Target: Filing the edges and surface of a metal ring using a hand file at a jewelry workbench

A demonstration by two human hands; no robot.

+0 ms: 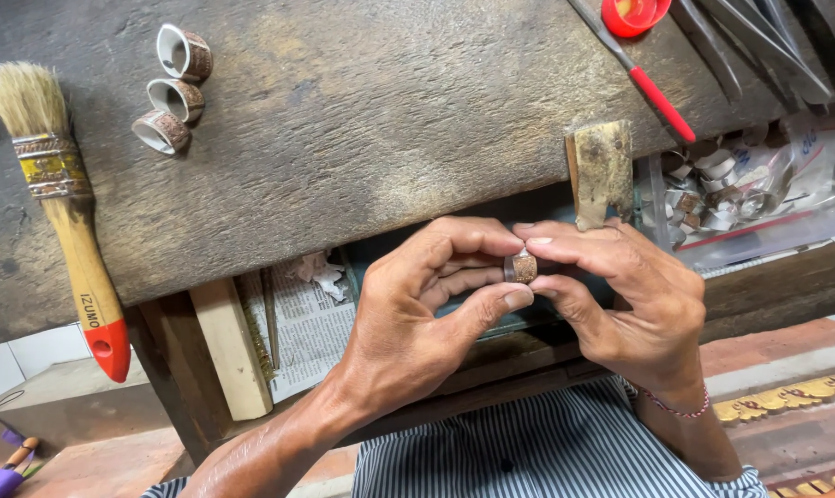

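Below the desk (362, 138) edge we pinch a small patterned metal ring (520, 267) between the fingers of both our left hand (417, 309) and right hand (620, 295), clamped on it from either side to keep it steady.

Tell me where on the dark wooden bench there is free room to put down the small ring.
The widest bare patch of the dark wooden bench lies between the three patterned metal rings and the red-handled tool. A narrower strip runs between the rings and the wooden-handled paintbrush. The upper right corner, around the red cap, is crowded.
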